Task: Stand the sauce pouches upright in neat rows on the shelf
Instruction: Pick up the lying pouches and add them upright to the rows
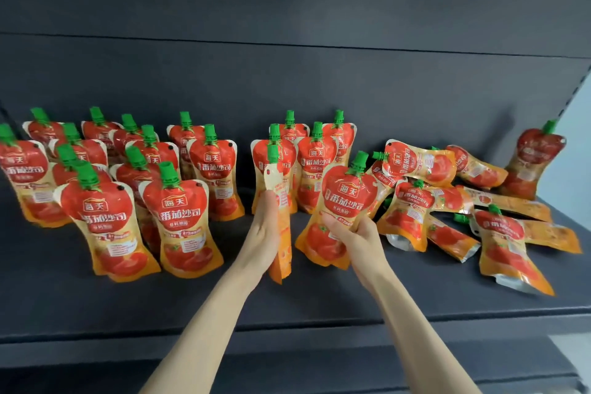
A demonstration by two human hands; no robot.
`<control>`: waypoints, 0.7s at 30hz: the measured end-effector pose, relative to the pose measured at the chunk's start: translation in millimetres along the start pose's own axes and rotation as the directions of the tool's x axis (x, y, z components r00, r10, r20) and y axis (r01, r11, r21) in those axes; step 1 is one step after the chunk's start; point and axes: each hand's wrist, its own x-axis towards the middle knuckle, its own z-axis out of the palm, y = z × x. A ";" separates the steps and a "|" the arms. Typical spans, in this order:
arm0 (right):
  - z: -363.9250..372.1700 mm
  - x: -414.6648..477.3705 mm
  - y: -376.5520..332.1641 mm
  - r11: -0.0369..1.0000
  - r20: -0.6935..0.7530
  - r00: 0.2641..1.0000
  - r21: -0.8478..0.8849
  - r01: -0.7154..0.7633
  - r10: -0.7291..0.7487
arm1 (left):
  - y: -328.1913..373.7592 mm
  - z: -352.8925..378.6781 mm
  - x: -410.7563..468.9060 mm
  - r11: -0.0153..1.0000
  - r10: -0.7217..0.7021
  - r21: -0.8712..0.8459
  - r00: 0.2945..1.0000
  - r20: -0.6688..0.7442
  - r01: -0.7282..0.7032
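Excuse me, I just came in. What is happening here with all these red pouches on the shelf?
A person is stocking a dark shelf with tomato sauce pouches. The left hand holds a side-on pouch. The right hand has its grip round the waist of a tilted pouch, label facing the camera. On the left, the upright pouches already stand in rows. On the right, the fallen pouches lie in a heap, not yet sorted.

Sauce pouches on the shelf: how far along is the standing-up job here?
More than half looks done. Done: the upright pouches stand in rows on the left and middle of the shelf. In hand: the left hand grips an edge-on pouch, and the right hand grips a front-facing pouch. Left: the toppled pile on the right, plus one leaning pouch.
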 end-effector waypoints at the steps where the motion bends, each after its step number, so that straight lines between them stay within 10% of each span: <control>1: 1.2 3.4 -2.0 1.000 0.010 1.000 -0.011 0.008 -0.008 | -1.1 -0.2 3.4 0.999 0.041 0.006 0.999 -0.003 -0.041; 21: 4.2 28.8 18.3 0.929 -0.008 0.975 -0.307 0.208 -0.221 | -27.5 -7.9 17.9 0.959 0.186 0.274 0.897 -0.402 -0.076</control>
